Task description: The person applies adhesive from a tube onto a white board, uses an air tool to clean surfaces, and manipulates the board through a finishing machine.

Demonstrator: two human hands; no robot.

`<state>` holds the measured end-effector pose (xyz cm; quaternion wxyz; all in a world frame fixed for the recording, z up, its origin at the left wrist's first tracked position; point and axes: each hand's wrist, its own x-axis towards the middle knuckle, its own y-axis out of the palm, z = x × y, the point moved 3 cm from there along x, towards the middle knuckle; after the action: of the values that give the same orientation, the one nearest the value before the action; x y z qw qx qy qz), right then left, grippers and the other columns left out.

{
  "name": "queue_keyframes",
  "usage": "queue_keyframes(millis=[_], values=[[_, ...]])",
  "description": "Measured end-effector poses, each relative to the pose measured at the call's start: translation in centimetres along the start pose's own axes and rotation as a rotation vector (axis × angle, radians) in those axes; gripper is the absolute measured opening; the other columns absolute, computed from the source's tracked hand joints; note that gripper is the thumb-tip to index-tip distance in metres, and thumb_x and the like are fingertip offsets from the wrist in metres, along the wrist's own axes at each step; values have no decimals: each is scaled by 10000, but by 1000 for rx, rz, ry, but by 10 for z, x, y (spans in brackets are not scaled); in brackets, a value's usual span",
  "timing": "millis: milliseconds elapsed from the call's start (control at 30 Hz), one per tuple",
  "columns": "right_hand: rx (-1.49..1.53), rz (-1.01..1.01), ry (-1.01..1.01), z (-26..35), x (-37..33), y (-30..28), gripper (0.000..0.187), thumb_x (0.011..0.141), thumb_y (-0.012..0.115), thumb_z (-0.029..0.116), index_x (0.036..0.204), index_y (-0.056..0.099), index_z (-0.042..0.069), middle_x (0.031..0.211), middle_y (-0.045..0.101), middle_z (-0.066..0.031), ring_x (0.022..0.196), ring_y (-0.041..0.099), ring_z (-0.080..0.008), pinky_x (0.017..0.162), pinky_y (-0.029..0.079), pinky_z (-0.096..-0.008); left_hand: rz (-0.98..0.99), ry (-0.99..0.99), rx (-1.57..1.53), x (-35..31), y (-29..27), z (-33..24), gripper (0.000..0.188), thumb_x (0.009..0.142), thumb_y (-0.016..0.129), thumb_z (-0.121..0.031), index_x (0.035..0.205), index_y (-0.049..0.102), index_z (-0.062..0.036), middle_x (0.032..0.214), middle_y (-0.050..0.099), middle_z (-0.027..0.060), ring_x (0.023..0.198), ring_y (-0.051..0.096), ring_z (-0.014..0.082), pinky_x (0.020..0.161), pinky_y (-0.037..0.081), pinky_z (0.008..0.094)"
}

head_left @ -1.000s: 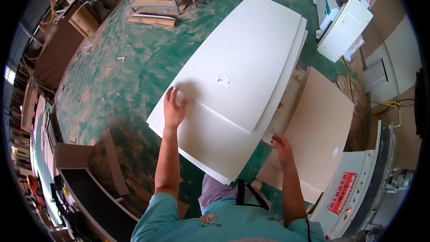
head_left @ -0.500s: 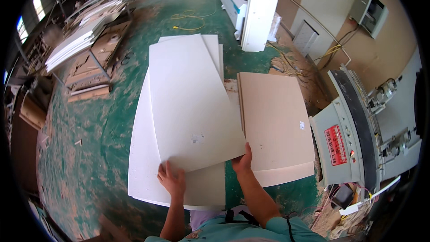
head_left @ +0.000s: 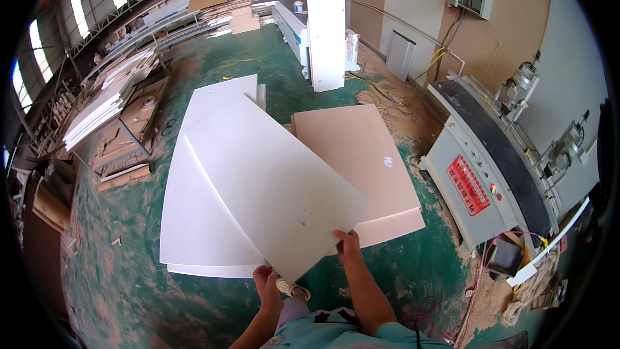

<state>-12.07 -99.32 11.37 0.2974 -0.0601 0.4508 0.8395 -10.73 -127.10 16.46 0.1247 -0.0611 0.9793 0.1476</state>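
A long white panel point(head_left: 278, 174) lies slantwise over a stack of larger white panels point(head_left: 203, 229), its near end toward my body. My right hand point(head_left: 349, 244) grips its near right corner, thumb on top and the other fingers mostly hidden. At the near left edge, my left hand point(head_left: 266, 286) is closed on the same panel beside the stack's front edge. Part of the panel's right side overlaps a stack of beige panels point(head_left: 358, 145) with a small white label.
To the right stands a grey machine point(head_left: 462, 184) with a black top and motors. An upright white cabinet-like piece point(head_left: 326, 45) is ahead. Sheets rest on a metal rack point(head_left: 132, 136) at left. Cables point(head_left: 381, 94) cross the dusty green floor point(head_left: 129, 220).
The held panel has turned, its near end swinging right and toward me. My left hand has come nearer my body, still at the panel's edge. The view has tilted up and shifted right.
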Motion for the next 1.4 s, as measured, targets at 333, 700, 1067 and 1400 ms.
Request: queue_keyframes(millis=[333,700,1067,1400], values=[[96,-121,-401,196,-206,-261,638,630,578,173,1226,550,-55,1070,656,-204,941,653,-379,870,541,-479,715,-226,-726,44,143,26,624,879,520,-373,1379,454,-5,1299,564,182,1199,543,355,984,469,479],[182,-466,-679,295,-330,-425,570,709,611,274,1223,571,31,1156,622,-163,1049,606,-346,936,498,-452,947,-744,-616,-34,431,193,689,621,578,-201,1275,524,12,1161,631,190,1063,613,390,932,508,530],[362,-832,-872,398,-302,-402,568,660,607,218,1197,557,38,1074,610,-142,1003,591,-323,900,504,-447,983,-971,-371,-85,779,374,633,598,563,-174,1201,561,15,1102,635,160,996,617,374,880,525,485],[421,-697,-973,503,-201,-470,697,589,543,76,1282,483,20,1114,597,-178,1018,603,-349,900,534,-466,1023,-1004,-294,-98,946,453,502,855,528,-232,1289,509,18,1238,600,161,1101,586,370,956,477,494]])
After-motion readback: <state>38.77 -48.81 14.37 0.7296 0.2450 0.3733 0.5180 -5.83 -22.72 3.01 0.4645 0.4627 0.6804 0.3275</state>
